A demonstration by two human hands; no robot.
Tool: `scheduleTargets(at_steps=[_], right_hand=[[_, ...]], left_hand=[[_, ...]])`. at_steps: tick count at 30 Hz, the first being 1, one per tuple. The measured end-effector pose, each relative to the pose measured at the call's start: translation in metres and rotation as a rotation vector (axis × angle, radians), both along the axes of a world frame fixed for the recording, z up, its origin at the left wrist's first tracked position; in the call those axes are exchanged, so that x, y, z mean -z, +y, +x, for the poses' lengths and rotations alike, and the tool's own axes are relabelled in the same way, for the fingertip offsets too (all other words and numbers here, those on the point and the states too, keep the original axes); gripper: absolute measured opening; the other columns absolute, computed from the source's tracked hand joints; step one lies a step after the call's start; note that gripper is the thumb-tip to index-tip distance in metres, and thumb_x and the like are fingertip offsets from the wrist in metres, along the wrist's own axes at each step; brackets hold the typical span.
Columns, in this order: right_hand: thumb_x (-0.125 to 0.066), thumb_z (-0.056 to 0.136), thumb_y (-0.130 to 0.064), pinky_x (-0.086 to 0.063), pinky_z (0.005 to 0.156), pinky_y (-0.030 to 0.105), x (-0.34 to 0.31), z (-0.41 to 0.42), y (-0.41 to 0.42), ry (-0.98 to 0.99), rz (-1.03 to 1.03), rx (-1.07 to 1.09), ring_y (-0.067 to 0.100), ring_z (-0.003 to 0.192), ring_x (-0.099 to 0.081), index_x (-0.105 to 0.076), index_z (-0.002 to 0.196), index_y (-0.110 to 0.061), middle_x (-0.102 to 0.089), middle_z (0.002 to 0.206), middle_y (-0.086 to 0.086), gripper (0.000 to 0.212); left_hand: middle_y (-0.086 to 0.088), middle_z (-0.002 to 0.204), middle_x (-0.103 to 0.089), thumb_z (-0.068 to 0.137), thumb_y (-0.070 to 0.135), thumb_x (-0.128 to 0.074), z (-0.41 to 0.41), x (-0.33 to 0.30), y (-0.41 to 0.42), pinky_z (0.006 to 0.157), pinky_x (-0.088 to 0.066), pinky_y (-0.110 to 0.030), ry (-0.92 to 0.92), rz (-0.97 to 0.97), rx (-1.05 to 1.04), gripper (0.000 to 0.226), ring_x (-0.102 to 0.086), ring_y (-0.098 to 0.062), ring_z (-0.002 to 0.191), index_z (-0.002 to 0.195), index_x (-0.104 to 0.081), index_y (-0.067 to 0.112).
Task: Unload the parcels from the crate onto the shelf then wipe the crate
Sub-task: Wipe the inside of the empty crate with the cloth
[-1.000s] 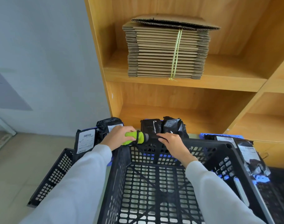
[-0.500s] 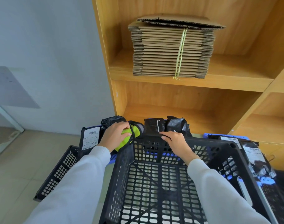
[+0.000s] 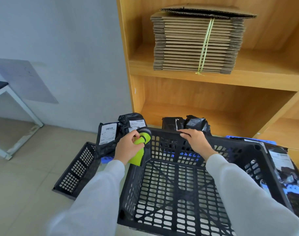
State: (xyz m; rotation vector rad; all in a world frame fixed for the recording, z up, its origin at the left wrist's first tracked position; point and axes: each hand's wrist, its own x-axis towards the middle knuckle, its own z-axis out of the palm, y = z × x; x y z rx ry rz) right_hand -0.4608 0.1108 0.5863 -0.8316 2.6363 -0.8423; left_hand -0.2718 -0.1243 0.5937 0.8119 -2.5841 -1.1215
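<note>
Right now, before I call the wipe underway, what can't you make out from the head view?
- Crate near wall and part of its floor: cut off by the bottom edge and covered by both sleeves.
- Green and grey cloth: its middle is hidden inside the left hand.
- Right hand fingertips: hidden behind the far rim they rest over.
- Parcel labels: too small to read.
- Parcels on the right: cut off by the frame edge.

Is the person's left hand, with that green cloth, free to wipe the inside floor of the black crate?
Probably yes. The left hand grips the green cloth at the crate's near-left corner, and the crate floor shows no parcels. The right hand only rests on the far rim, out of the way.
</note>
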Motion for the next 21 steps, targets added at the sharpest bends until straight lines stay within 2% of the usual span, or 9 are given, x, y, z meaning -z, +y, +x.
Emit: scheduleTargets(at_steps=[2,4,8,12,15,18,21], right_hand=[[-0.050,0.105,-0.028,-0.045,0.048,0.026,0.000,-0.001,0.001,-0.009,0.006,0.009,0.016,0.048,-0.049,-0.063,0.136,-0.023,-0.073,0.106,0.006,0.034],[-0.051,0.105,-0.028,-0.047,0.049,0.031,0.002,-0.001,0.001,-0.024,0.007,0.018,0.019,0.048,-0.049,-0.063,0.136,-0.023,-0.075,0.100,0.008,0.034],[-0.051,0.105,-0.028,-0.034,0.039,0.023,0.003,-0.005,0.001,-0.095,0.001,0.040,0.017,0.043,-0.039,-0.063,0.137,-0.024,-0.075,0.081,0.011,0.034],[-0.052,0.105,-0.025,-0.028,0.034,0.014,-0.001,-0.004,0.000,-0.110,-0.012,0.043,0.016,0.041,-0.038,-0.064,0.137,-0.022,-0.073,0.082,0.017,0.034],[-0.053,0.105,-0.025,-0.030,0.035,0.015,0.000,-0.002,0.001,-0.090,-0.019,0.031,0.016,0.044,-0.040,-0.064,0.136,-0.020,-0.074,0.088,0.014,0.034],[-0.052,0.105,-0.027,-0.030,0.035,0.015,0.001,-0.002,0.001,-0.073,-0.011,0.032,0.017,0.045,-0.042,-0.063,0.137,-0.021,-0.073,0.089,0.013,0.034],[-0.052,0.105,-0.027,-0.033,0.039,0.021,0.003,-0.003,0.001,-0.065,0.008,0.014,0.020,0.045,-0.043,-0.063,0.137,-0.023,-0.073,0.082,0.017,0.034]], left_hand=[[0.009,0.066,-0.044,0.075,0.026,-0.071,0.013,0.002,0.005,0.059,-0.036,-0.031,0.015,0.015,-0.003,0.023,-0.044,-0.010,0.066,0.081,-0.050,0.028],[0.008,0.068,-0.043,0.075,0.026,-0.072,0.027,0.003,0.010,0.060,-0.037,-0.032,0.026,0.018,-0.009,0.023,-0.044,-0.012,0.066,0.083,-0.050,0.027],[0.008,0.068,-0.039,0.075,0.023,-0.072,0.054,0.007,0.022,0.060,-0.036,-0.031,0.060,0.054,-0.043,0.023,-0.038,-0.011,0.063,0.084,-0.052,0.025],[0.003,0.072,-0.040,0.075,0.021,-0.073,0.087,0.010,0.034,0.062,-0.035,-0.029,0.074,0.107,-0.046,0.023,-0.036,-0.011,0.064,0.086,-0.053,0.024],[0.002,0.075,-0.045,0.075,0.019,-0.075,0.114,0.012,0.045,0.059,-0.035,-0.024,0.073,0.167,-0.089,0.023,-0.036,-0.008,0.062,0.085,-0.055,0.023],[0.001,0.083,-0.058,0.074,0.020,-0.078,0.137,0.013,0.057,0.059,-0.040,-0.017,0.055,0.208,-0.161,0.023,-0.046,-0.006,0.065,0.088,-0.060,0.024],[0.003,0.083,-0.061,0.072,0.023,-0.077,0.157,0.015,0.064,0.063,-0.044,-0.022,0.053,0.187,-0.177,0.023,-0.051,-0.011,0.069,0.086,-0.060,0.027]])
